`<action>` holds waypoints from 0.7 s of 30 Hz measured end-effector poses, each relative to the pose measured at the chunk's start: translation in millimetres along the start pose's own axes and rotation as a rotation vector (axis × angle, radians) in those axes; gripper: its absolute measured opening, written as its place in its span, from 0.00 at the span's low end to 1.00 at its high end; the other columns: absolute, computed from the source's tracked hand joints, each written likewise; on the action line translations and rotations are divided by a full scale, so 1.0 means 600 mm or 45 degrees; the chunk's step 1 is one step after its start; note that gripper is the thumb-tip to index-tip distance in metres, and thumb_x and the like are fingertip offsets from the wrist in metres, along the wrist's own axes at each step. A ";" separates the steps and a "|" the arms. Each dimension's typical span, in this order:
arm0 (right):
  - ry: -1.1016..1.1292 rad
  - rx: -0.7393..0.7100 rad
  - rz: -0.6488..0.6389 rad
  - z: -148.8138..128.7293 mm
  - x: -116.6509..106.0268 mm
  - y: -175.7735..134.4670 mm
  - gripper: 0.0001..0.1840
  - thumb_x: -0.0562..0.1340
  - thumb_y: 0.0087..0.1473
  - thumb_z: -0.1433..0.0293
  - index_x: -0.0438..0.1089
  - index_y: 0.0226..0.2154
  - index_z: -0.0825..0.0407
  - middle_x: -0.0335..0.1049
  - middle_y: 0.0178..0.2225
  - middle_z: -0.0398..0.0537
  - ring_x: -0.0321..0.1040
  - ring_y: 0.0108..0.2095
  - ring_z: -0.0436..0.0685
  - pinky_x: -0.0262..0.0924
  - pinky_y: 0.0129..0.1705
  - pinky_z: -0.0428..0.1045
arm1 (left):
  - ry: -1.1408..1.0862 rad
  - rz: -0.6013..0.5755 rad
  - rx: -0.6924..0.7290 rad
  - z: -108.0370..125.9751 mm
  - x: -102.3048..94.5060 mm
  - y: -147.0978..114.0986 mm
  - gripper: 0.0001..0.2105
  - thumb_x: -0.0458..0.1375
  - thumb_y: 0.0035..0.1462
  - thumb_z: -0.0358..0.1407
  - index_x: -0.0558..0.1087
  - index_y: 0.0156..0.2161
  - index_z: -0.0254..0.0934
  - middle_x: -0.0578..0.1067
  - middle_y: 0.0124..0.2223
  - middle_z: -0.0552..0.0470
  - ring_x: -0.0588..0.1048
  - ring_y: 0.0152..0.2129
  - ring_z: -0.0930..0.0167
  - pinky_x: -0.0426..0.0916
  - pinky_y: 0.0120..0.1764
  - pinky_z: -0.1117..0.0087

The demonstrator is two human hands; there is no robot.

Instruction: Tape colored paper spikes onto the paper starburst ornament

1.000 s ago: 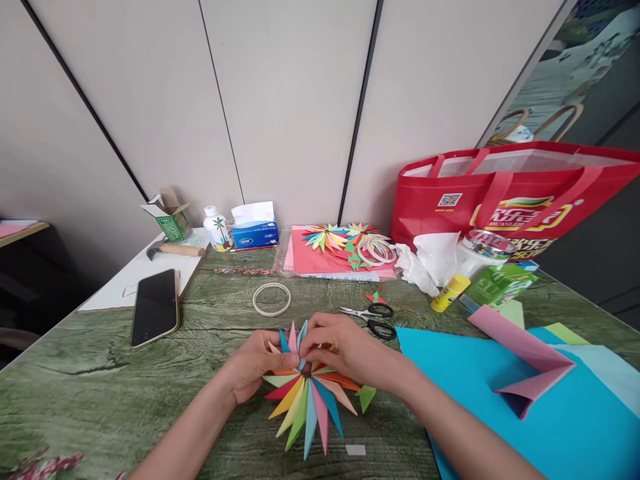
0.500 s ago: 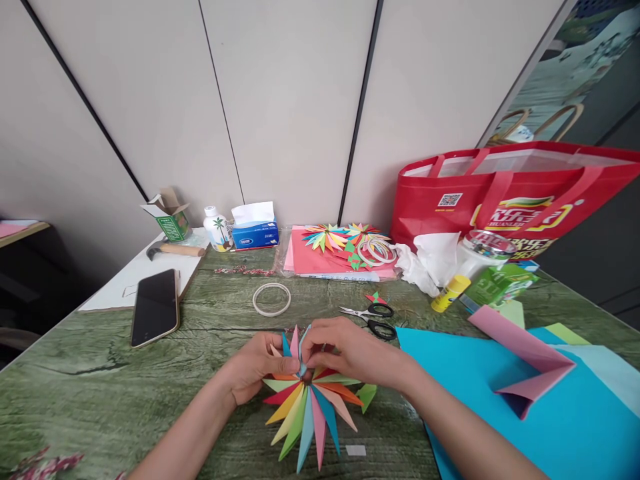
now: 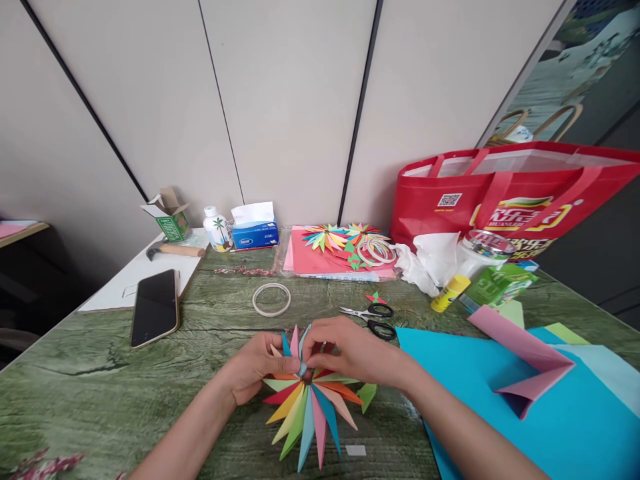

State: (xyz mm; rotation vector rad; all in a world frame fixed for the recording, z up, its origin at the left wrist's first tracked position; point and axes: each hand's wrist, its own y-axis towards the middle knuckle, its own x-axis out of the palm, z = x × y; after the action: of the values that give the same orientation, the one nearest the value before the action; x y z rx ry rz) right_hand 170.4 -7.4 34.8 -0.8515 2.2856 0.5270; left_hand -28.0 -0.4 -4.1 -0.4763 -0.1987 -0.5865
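Note:
A many-pointed folded paper star (image 3: 310, 407) in several colours is between my hands, close to the table's front. My left hand (image 3: 260, 367) pinches it at the upper left, thumb near the round hole in its centre. On the far side, my right hand (image 3: 340, 347) has its thumb and fingers closed on a light blue point of the star. The fingers of both hands hide part of the star's upper points. A small green paper piece (image 3: 367, 397) lies at its right edge, and a pale strip (image 3: 356, 451) lies below right.
Black-handled scissors (image 3: 373, 317) and a tape roll (image 3: 271, 300) lie beyond my hands. A phone (image 3: 156, 308) is at left, with a hammer (image 3: 175, 250) behind it. Blue paper (image 3: 480, 400), a glue stick (image 3: 450, 293) and a red bag (image 3: 440, 213) occupy the right.
Almost nothing differs. The star's lower points have shifted very slightly, while both hands keep their hold.

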 end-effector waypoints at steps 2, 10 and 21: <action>0.050 0.071 0.020 -0.002 0.002 0.000 0.02 0.60 0.50 0.73 0.69 0.28 0.54 0.71 0.28 0.43 0.66 0.27 0.48 0.56 0.30 0.41 | 0.013 0.033 0.012 0.002 0.001 0.000 0.14 0.69 0.32 0.35 0.77 0.27 0.29 0.77 0.23 0.48 0.72 0.23 0.71 0.62 0.29 0.74; 0.111 0.413 0.250 -0.006 0.035 0.009 0.02 0.59 0.42 0.75 0.66 0.22 0.54 0.70 0.21 0.42 0.65 0.22 0.48 0.53 0.23 0.40 | 0.052 0.191 0.073 0.002 0.010 0.000 0.14 0.70 0.29 0.35 0.75 0.24 0.30 0.74 0.20 0.52 0.67 0.18 0.76 0.58 0.24 0.76; 0.301 0.542 0.342 -0.007 0.045 0.013 0.05 0.57 0.40 0.79 0.65 0.23 0.54 0.70 0.21 0.43 0.66 0.22 0.49 0.55 0.22 0.41 | 0.062 0.282 0.103 0.004 0.018 0.000 0.15 0.71 0.26 0.36 0.74 0.22 0.30 0.68 0.15 0.58 0.57 0.13 0.82 0.50 0.19 0.79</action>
State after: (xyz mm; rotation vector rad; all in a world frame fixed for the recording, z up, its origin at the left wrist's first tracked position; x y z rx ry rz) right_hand 147.5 -15.7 20.4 -0.4164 2.6126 0.0396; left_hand -19.1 -4.7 1.3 -0.3988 -0.1209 -0.3716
